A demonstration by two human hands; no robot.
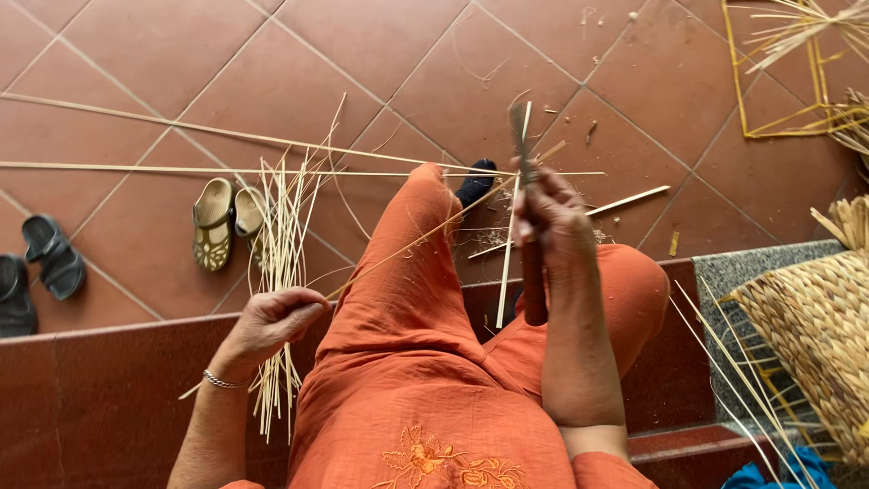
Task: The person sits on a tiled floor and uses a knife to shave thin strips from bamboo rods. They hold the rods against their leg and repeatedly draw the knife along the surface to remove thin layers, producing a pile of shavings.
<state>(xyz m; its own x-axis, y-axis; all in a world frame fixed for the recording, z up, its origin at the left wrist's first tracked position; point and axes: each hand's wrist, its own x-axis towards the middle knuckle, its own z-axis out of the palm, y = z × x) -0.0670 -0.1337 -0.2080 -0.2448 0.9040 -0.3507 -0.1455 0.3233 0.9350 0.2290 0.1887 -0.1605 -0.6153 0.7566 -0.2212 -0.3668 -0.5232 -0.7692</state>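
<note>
The person sat on a dark red step (pixel 109 380) in the lower part of the frame, knees pointing toward the upper centre, wearing orange clothing. The right hand (pixel 552 222), at centre right, was closed in a fist around the handle of a knife (pixel 523 154), blade pointing up toward the top of the frame; this upright grip appeared to present the edge to the strip being worked. The left hand (pixel 276 317), at lower left of centre, had its fingers pressed together, pinching 1 thin bamboo strip (pixel 407 244), which ran diagonally up to the right across the raised knee toward the blade. Keeping the hands well apart apparently held the strip taut along its length. A bundle of thin cut slivers (pixel 281 272) hung just beside the left hand, draped over the step edge, seemingly laid within easy reach. 2 long uncut strips (pixel 181 149) lay across the tiled floor (pixel 362 54) in the upper left, apart from the work. 1 pair of tan sandals (pixel 222 222) sat near the slivers, and 1 pair of dark sandals (pixel 36 276) lay at the left edge. A woven basket (pixel 815 335) stood at right, and a yellow frame (pixel 778 81) in the upper right.
</note>
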